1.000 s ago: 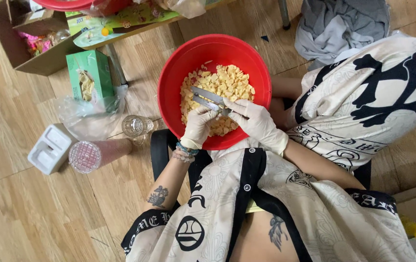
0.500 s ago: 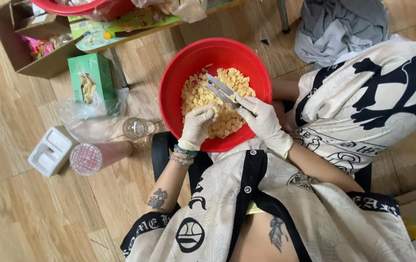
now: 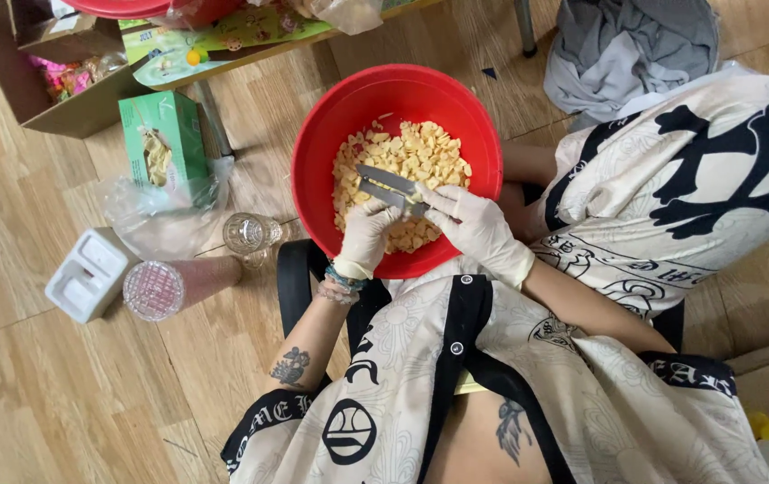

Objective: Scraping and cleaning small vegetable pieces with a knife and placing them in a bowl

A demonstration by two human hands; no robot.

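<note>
Over the red bowl (image 3: 331, 134) of pale yellow pieces (image 3: 416, 157), the gloved right hand (image 3: 474, 229) grips a knife (image 3: 389, 188) whose handle is hidden in the fist, while the gloved left hand (image 3: 365, 235) curls around something too small to make out.

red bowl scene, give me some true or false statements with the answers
1. The red bowl holds pale yellow pieces. True.
2. Both hands are bare. False: the left hand and the right hand wear whitish gloves.
3. The right hand holds a knife over the bowl. True.
4. The green box lies inside the bowl. False: it stands on the wooden floor, to the bowl's left in the picture.
5. A grey cloth lies on the floor. True.
</note>
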